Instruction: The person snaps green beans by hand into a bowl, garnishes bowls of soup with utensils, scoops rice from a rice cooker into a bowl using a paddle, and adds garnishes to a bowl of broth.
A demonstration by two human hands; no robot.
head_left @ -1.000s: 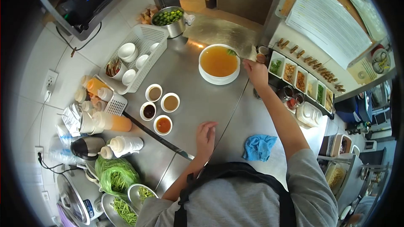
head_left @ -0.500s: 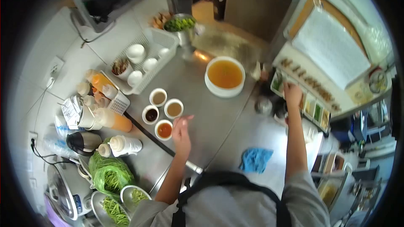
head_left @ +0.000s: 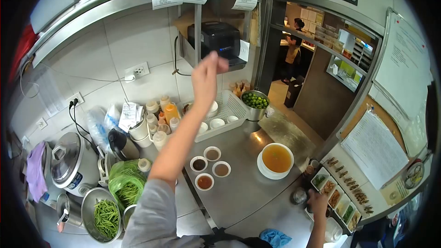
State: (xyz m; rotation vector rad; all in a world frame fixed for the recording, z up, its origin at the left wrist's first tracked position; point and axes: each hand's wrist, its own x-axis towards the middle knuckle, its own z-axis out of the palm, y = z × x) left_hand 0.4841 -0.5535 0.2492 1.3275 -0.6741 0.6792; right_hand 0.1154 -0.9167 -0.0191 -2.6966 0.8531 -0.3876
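Observation:
My left hand (head_left: 207, 79) is raised in front of the tiled wall, near the black printer (head_left: 220, 36). Its blurred fingers point up with the thumb apart, and nothing shows in them. My right hand (head_left: 318, 202) is low at the right, its fingers curled beside a glass jar (head_left: 299, 196) and the tray of white topping containers (head_left: 334, 197); what it holds is too small to make out. A white bowl of orange-brown broth (head_left: 277, 158) stands on the steel counter (head_left: 248, 197). Left of it are several small sauce cups (head_left: 204, 182).
A perforated basket (head_left: 225, 131) of white bowls and a pot of green citrus (head_left: 255, 103) stand at the back. Squeeze bottles (head_left: 171, 112), bagged greens (head_left: 128, 188), a colander of green beans (head_left: 105, 218) and a cooker (head_left: 73, 163) are left. Blue cloth (head_left: 274, 238) lies in front; a person (head_left: 293, 50) stands beyond the doorway.
The view has tilted up, showing the shelf, slips and doorway. My left hand has risen from the counter towards the printer. My right hand went from the bowl to the toppings, now near the jars.

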